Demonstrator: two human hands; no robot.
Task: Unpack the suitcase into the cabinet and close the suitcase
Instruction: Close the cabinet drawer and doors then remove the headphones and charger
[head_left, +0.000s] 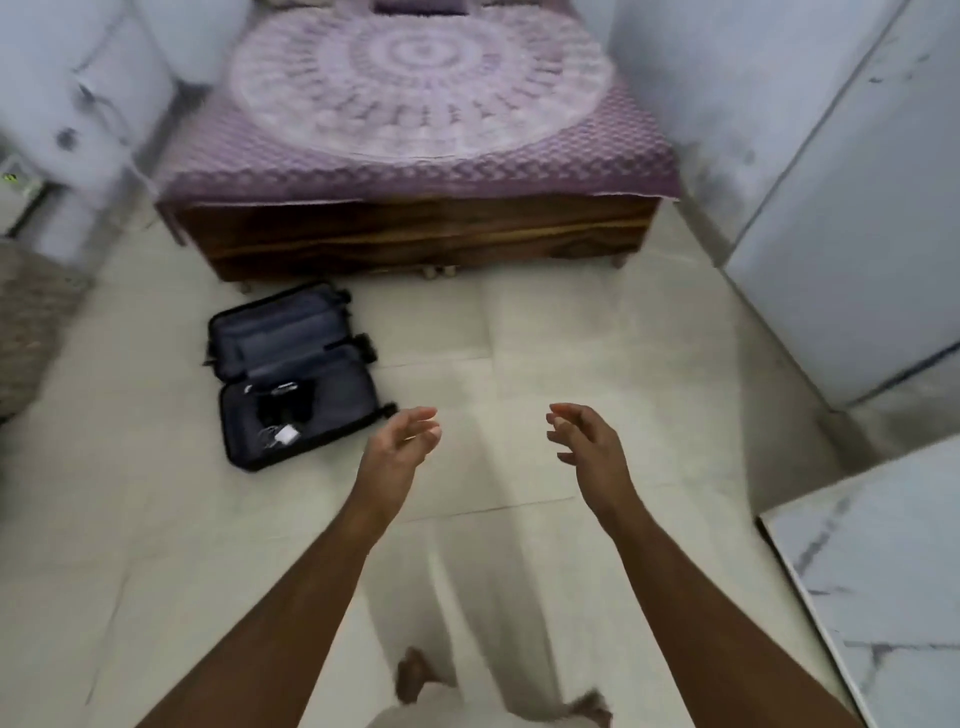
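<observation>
Both my grips empty: left hand (402, 441) and right hand (584, 439) spread loosely, right of the open black fabric suitcase (293, 376) on the floor. Small dark items and a white charger (287, 434) remain inside; risk: closing with them overlooked.

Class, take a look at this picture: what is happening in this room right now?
A person stands on the tiled floor, seen from their own head. Both the left hand and the right hand are held out in front, fingers relaxed, holding nothing. To their left, a dark suitcase lies open on the floor near the foot of a bed. A few small items, too blurred to identify, remain in its nearer half, so unpacking is not finished and the suitcase is not yet closed.
</observation>
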